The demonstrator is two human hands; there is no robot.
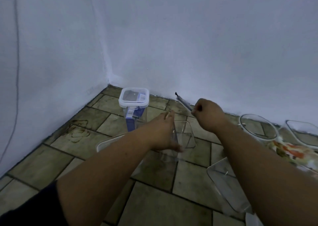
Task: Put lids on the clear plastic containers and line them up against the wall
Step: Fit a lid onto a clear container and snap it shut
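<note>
My left hand (163,132) grips an open clear plastic container (185,136) by its side and holds it tilted just above the tiled floor. My right hand (207,114) is curled into a fist around a thin grey piece (184,102) that sticks out toward the wall. It may be a lid seen edge-on, but I cannot tell. A tall clear container (133,112) with a white clip lid (133,97) and a blue label stands by the wall near the corner.
Several open clear containers lie on the floor: an oval one (258,127) and another (302,131) at the right by the wall, and one (227,184) at the lower right. A clear piece (108,141) shows behind my left forearm. A colourful patterned thing (289,151) lies at the right.
</note>
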